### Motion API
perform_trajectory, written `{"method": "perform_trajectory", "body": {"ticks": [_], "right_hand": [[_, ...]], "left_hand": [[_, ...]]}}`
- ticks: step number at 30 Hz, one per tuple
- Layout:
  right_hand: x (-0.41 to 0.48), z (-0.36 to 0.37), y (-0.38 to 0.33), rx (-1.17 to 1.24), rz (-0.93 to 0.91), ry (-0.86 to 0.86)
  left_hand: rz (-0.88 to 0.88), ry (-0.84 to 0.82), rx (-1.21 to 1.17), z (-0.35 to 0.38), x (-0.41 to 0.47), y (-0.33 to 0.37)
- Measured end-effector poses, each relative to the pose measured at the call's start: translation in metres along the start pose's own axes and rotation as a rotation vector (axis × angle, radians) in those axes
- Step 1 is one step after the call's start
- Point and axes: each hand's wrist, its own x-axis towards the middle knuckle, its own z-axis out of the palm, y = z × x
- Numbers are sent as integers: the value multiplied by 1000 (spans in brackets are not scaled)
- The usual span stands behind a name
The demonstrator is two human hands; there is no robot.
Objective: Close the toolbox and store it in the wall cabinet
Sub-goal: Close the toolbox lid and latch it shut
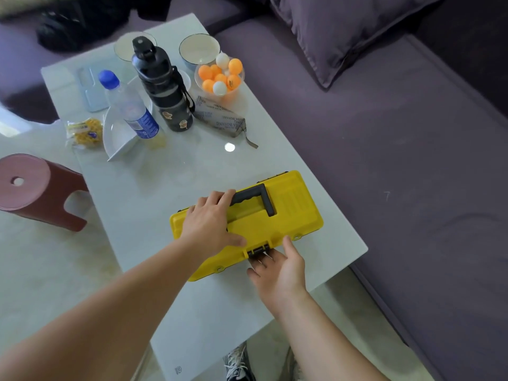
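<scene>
A yellow toolbox [291, 213] lies on the white table [170, 193] near its right front edge, lid down, with a dark grey handle [258, 198] folded flat on top. My left hand [210, 224] rests flat on the lid's left half, fingers spread, touching the handle. My right hand [280, 266] is at the box's front side, fingertips under the black latch [257, 250], thumb against the front edge. No wall cabinet is in view.
At the table's far end stand a black flask [162, 86], a water bottle [129, 108], two bowls, a bowl of ping-pong balls [220, 78], a grey pouch [220, 119] and a white plate. A purple sofa [398, 160] runs along the right. A red stool [38, 191] stands at left.
</scene>
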Motion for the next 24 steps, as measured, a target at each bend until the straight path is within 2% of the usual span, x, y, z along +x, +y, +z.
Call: {"method": "perform_trajectory", "body": {"ticks": [5,9,11,14,19,24], "right_hand": [[0,-10,-3,60,20,-10],[-3,-16,-6,96,30,-34],[-9,-17,-8,111,31,-34],[-22,-14,-12,59,21,-11],[-62,-11,-12,-244,19,84],[-118,-23,-31,-230,25,142]], "left_hand": [[-27,-31,-54,-5,-1,4],[14,156,-169,-15,-8,15],[46,173,-226,-23,-14,24],[124,14,-135,-28,-20,38],[39,-181,20,-34,-17,69],[-53,-416,2,-56,-21,97]]}}
